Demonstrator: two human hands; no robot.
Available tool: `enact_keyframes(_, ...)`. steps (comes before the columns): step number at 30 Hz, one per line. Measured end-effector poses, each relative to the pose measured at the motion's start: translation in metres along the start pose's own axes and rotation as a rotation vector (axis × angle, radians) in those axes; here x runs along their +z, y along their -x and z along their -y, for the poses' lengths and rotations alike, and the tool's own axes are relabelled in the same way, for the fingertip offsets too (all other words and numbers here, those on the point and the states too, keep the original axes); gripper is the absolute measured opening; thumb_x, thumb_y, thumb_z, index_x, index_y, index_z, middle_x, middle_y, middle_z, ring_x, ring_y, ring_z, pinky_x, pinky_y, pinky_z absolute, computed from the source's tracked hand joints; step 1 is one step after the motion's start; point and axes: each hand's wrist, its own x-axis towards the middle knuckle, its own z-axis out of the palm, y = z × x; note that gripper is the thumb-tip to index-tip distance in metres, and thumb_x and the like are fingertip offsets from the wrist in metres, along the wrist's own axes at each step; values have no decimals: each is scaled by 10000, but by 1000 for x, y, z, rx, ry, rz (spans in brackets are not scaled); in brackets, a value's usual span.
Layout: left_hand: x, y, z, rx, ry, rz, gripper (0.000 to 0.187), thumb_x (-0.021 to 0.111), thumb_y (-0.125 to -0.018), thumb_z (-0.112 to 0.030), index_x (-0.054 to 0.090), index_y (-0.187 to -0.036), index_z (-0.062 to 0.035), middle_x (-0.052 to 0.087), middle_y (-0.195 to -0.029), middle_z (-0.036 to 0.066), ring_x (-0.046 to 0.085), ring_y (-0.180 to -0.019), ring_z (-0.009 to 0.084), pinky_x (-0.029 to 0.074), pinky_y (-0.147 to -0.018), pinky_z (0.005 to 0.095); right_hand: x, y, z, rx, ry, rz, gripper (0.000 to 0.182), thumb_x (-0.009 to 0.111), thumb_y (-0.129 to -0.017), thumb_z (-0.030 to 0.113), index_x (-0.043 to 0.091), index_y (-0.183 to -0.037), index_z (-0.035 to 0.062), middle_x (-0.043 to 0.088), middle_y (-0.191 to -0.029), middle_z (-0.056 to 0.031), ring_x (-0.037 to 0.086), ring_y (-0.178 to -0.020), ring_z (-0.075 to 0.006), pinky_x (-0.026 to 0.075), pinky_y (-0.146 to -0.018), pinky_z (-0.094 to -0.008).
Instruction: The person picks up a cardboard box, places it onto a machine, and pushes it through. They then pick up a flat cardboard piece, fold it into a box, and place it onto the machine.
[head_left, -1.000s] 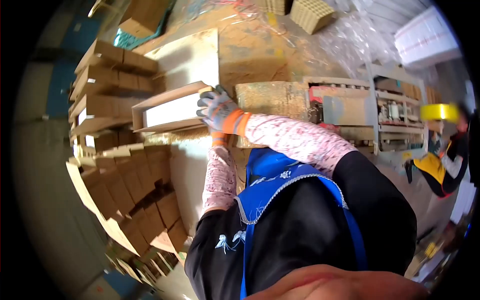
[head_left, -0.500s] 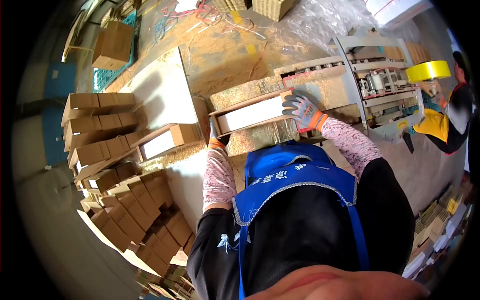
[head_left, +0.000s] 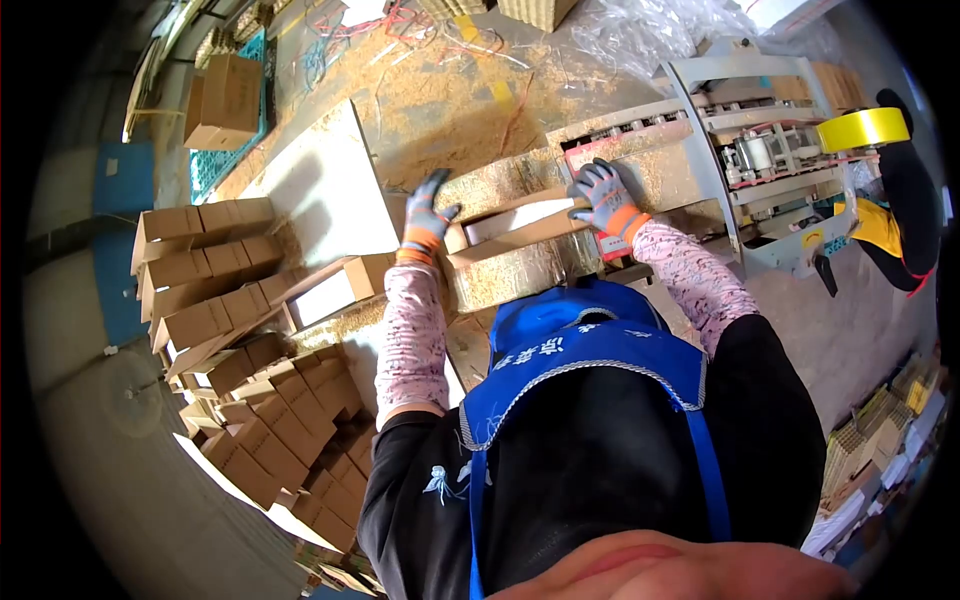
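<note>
A long, narrow cardboard box (head_left: 522,238) lies in front of me between two blocks wrapped in clear tape. Its near flap partly covers the white contents (head_left: 525,216). My left hand (head_left: 428,215), in a grey and orange glove, is at the box's left end, fingers spread and holding nothing. At the right end my right hand (head_left: 604,198), gloved alike, rests on the box with its fingers apart. Left of my left forearm is another cardboard box (head_left: 370,275), with a white top surface showing beside it.
A tape-sealing machine (head_left: 745,160) stands at the right, with a yellow tape roll (head_left: 862,130). Behind it a person (head_left: 905,215) is partly visible. Stacked cartons (head_left: 205,265) fill the left side. A pale board (head_left: 325,190) and loose straps (head_left: 400,30) lie beyond.
My left hand has moved up from the box's near left corner and opened. The box has shifted right, and less of its white contents shows. My right hand stays at the right end.
</note>
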Motion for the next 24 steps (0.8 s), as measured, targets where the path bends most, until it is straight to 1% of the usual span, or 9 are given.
enact_keyframes(2, 19, 17, -54, -34, -540, 586, 737, 677, -672, -425, 420, -1296, -129, 413, -1315, 169, 382, -1212, 333, 253, -1022, 482, 0, -1, 3, -13, -54, 97, 435, 625, -700, 501, 605, -989, 176, 544, -1067, -88, 447, -1102, -283, 226, -1031, -470)
enact_keyframes(4, 60, 66, -37, 244, -634, 265, 803, 606, -696, -541, 339, -1349, -157, 333, -1366, 162, 319, -1241, 353, 177, -1020, 558, -13, -4, 5, -75, -53, 113, 385, 610, -723, 467, 607, -982, 181, 548, -1057, -86, 460, -1088, -278, 222, -1028, -490)
enact_keyframes(12, 99, 51, -41, 242, -615, 286, 807, 482, -738, -612, 283, -1380, -164, 317, -1378, 193, 292, -1269, 366, 141, -1010, 605, -34, -15, 47, -151, -6, -24, 197, 548, -761, 282, 616, -872, 134, 575, -969, -79, 498, -1002, -254, 257, -1001, -512)
enact_keyframes(14, 129, 35, -44, 192, -705, 435, 624, 475, -794, -496, 374, -1314, -166, 341, -1365, 150, 325, -1243, 301, 188, -1025, 539, -26, -38, 92, -259, -171, -208, 266, 571, -748, 296, 622, -914, 94, 563, -1029, -95, 499, -992, -270, 323, -979, -432)
enact_keyframes(15, 171, 50, -4, 103, 79, 317, 547, 448, -808, -420, 413, -1284, -153, 352, -1364, 127, 331, -1240, 277, 216, -1038, 465, -42, -53, 127, -308, -309, -93, 289, 573, -756, 310, 614, -961, 110, 560, -1037, -97, 504, -992, -271, 346, -955, -417)
enact_keyframes(17, 224, 17, -9, 199, -529, 276, 499, 418, -830, -381, 434, -1263, -134, 346, -1369, 115, 326, -1244, 271, 237, -1039, 413, -53, -81, 195, -404, -513, 27, 364, 573, -774, 349, 571, -1084, 160, 559, -1043, -104, 516, -992, -274, 388, -899, -395)
enact_keyframes(18, 136, 25, -73, 464, -497, 204, 479, 401, -855, -370, 425, -1270, -131, 340, -1376, 111, 319, -1254, 272, 231, -1044, 410, -50, -92, 226, -452, -588, 39, 420, 571, -784, 375, 536, -1161, 193, 560, -1042, -109, 522, -992, -274, 407, -867, -387)
enact_keyframes(20, 149, 43, -73, 475, -234, 143, 488, 377, -877, -384, 416, -1290, -126, 341, -1379, 130, 313, -1264, 289, 214, -1054, 409, -40, -118, 275, -555, -451, 149, 530, 549, -806, 424, 413, -1287, 250, 580, -995, -105, 551, -953, -270, 423, -826, -387)
enact_keyframes(24, 108, 157, -21, -159, 401, 252, 526, 514, -837, -360, 436, -1285, -98, 374, -1356, 149, 287, -1281, 291, 178, -1071, 384, -23, -149, 340, -661, -219, 303, 556, 509, -831, 467, 358, -1326, 262, 607, -928, -101, 596, -870, -240, 439, -771, -374)
